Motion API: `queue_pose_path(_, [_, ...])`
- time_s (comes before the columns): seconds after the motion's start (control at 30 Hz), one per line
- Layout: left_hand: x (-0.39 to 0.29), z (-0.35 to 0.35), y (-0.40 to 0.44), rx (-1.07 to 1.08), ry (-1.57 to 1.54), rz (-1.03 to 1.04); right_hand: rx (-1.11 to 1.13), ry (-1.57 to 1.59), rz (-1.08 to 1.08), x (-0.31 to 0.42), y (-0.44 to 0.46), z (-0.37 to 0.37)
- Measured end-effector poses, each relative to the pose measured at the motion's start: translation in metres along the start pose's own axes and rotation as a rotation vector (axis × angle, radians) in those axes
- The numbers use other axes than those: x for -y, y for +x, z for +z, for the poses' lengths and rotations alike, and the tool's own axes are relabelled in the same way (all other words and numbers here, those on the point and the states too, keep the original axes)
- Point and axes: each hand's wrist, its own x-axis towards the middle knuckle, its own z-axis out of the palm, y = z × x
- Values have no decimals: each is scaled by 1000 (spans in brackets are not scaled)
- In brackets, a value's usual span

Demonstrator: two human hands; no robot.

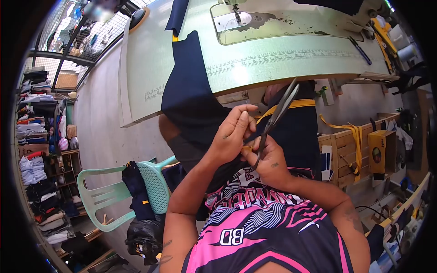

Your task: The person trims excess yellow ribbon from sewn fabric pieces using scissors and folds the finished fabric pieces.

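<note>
My right hand [269, 160] is closed around the handles of a pair of scissors [274, 117], in front of my chest. The long blades point up and to the right, towards the table edge, with their tips slightly apart. Close beside it, my left hand [233, 133] has its fingers curled in; what they hold, if anything, is hidden. A small yellow bit shows between the hands. Dark navy cloth [189, 84] runs from the table down behind my left hand. More navy cloth with a yellow band [296, 103] lies over my lap, behind the scissors.
A sewing machine bed [277, 29] is set in the pale table [141, 68], which has a printed ruler along its front. A pen [359, 50] lies at right. A green plastic chair [102, 193] stands left; yellow strips [357, 150] hang over a wooden crate at right.
</note>
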Motion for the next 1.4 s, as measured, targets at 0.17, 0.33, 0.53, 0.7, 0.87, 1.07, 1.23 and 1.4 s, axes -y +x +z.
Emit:
queue_pose_path(0.17, [1, -1, -3, -5, 235, 275, -129, 98, 22, 6, -5, -12])
queue_pose_path(0.33, [6, -8, -25, -29, 786, 778, -185, 129, 55, 24, -16, -17])
queue_pose_path(0.53, [4, -7, -35, -11, 811, 475, -138, 52, 118, 37, -11, -21])
queue_pose_path(0.7, [-24, -20, -16, -57, 523, -20, -11, -212, 235, 62, -23, -56])
queue_pose_path(0.87, [-37, -37, -4, -64, 333, -202, 272, -183, 511, 60, -47, -92])
queue_pose_path(1.07, [-32, -37, -8, -121, 233, -207, 401, -255, 534, 56, -40, -90])
queue_pose_path(1.23, [-29, -34, -12, -167, 197, -222, 403, -346, 457, 51, -28, -71])
queue_pose_path(1.4, [-27, -36, -14, -207, 192, -209, 387, -414, 413, 42, -23, -65])
